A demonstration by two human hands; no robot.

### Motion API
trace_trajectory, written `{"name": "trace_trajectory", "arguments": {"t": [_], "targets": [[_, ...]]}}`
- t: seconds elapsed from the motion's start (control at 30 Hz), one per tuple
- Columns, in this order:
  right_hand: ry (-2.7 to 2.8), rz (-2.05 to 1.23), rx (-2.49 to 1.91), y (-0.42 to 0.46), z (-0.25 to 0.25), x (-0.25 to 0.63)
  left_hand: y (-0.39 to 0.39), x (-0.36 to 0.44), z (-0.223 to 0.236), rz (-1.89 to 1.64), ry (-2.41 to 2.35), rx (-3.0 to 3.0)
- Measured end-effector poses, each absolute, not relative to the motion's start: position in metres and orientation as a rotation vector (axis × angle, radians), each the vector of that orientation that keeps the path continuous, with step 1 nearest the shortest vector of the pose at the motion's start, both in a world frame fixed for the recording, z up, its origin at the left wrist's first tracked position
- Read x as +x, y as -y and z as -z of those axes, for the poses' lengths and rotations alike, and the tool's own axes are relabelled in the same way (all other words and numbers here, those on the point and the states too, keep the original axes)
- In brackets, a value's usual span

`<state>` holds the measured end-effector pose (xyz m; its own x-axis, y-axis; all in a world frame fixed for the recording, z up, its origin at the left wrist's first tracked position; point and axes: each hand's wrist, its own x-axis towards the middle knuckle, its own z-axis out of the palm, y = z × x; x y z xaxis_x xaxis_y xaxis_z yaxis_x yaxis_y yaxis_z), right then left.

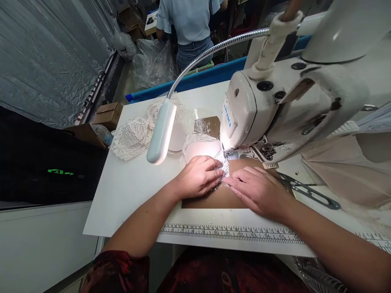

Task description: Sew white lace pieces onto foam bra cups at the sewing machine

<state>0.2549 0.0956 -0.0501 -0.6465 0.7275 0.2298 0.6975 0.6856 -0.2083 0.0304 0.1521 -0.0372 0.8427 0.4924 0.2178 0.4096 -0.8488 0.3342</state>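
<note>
A white lace piece (226, 167) lies under the needle area of a white sewing machine (244, 110), lit by the lamp. It joins a pale pink, lace-edged cup (201, 149) to the left. My left hand (200, 176) bears down on the lace, fingers together and bent over it. From the other side, my right hand (259, 189) holds the lace's near edge at its fingertips, thumb close to the index finger. Beneath both hands is a brown sheet (214, 201) on the white table (137, 203). The fingers partly hide the lace.
A lamp (161, 132) on a bent metal neck hangs left of the machine. White lace pieces (131, 138) are piled at the table's left. Dark scissors-like snips (308, 189) and beige fabric (339, 162) lie right. A person (189, 24) sits beyond the table.
</note>
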Motion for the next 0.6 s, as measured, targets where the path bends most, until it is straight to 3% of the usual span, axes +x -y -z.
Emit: {"name": "trace_trajectory", "arguments": {"t": [0.6], "targets": [[2.586,-0.092,-1.092,-0.0937,0.0466,0.2534,-0.1523,0.0299,0.0391,-0.371,-0.666,2.797]]}}
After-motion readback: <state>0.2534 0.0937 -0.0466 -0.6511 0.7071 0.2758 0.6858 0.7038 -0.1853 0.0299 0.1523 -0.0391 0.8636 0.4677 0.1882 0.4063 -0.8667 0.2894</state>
